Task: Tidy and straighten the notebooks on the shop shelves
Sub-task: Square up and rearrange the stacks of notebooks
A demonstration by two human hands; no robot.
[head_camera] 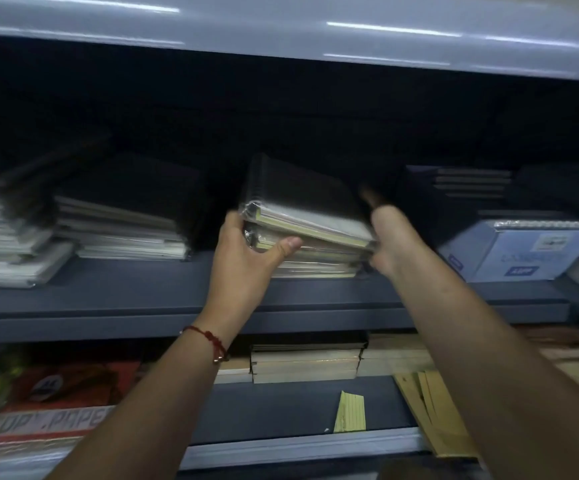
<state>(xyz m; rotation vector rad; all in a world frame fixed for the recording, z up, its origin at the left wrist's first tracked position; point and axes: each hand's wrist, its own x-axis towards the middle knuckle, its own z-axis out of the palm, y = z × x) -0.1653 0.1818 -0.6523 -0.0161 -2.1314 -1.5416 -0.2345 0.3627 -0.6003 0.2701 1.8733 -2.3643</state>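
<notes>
A stack of dark spiral notebooks in clear wrap (301, 216) sits in the middle of the grey shelf (142, 299). The upper notebooks are tilted, their left end raised. My left hand (246, 251) grips the stack's left front corner, thumb across the page edges. My right hand (388, 237) holds the stack's right end, with the fingers reaching behind it into the dark, partly hidden. More notebook piles (121, 226) lie flat to the left.
A blue-covered spiral pad (520, 251) lies on the right of the same shelf. On the shelf below are more notebooks (307, 362), a yellow lined pad (350, 412), brown envelopes (433, 410) and a red paper pack (56, 403). Another shelf hangs close overhead.
</notes>
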